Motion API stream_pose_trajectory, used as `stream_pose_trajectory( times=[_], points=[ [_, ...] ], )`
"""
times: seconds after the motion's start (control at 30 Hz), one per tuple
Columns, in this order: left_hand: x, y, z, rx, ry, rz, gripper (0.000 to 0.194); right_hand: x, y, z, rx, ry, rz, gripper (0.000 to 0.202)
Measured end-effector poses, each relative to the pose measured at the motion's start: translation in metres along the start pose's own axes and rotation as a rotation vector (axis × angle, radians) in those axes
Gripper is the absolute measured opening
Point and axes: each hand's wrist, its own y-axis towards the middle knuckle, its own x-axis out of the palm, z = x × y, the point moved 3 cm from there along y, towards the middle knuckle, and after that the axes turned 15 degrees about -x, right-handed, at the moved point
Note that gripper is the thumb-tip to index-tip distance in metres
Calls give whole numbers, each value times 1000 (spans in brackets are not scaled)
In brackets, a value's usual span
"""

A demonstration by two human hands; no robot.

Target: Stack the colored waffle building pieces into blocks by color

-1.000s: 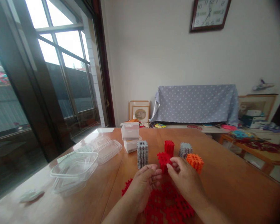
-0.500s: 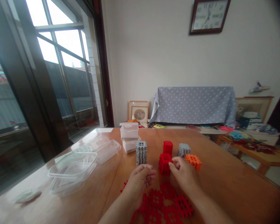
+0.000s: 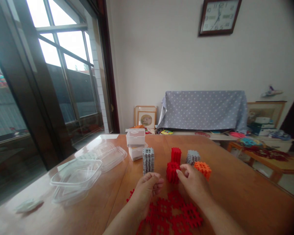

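Observation:
My right hand (image 3: 193, 179) has thumb and index finger drawn together at the right side of a short stack of red grid-shaped plastic pieces (image 3: 172, 173), its fingertips touching the edge. Behind it rises a second, narrower red stack (image 3: 176, 155). My left hand (image 3: 149, 187) hovers in front of a tall grey stack (image 3: 148, 160), fingers curled in and nothing visible between them. Loose red grid pieces (image 3: 164, 209) lie spread below and between my hands. Just past my right hand are an orange stack (image 3: 203, 168) and another grey stack (image 3: 193, 156).
Clear plastic tubs (image 3: 75, 176) and a lid (image 3: 114, 158) occupy the left of the wooden table (image 3: 247, 195). Two small white boxes (image 3: 136, 138) are stacked near the far edge. A crumpled pale item (image 3: 28, 205) lies at the near left.
My right hand and the red stack's top edge have shifted only very slightly. My left hand stays in place, still curled.

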Motion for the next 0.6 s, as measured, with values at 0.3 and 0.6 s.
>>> stream_pose_trajectory(
  times=[0.3, 0.6],
  points=[
    [5, 1, -3, 195, 361, 56, 13, -14, -13, -22, -142, 117, -281, 20],
    [11, -10, -14, 399, 859, 7, 16, -2, -30, -23, -198, -81, -569, 35]
  ],
)
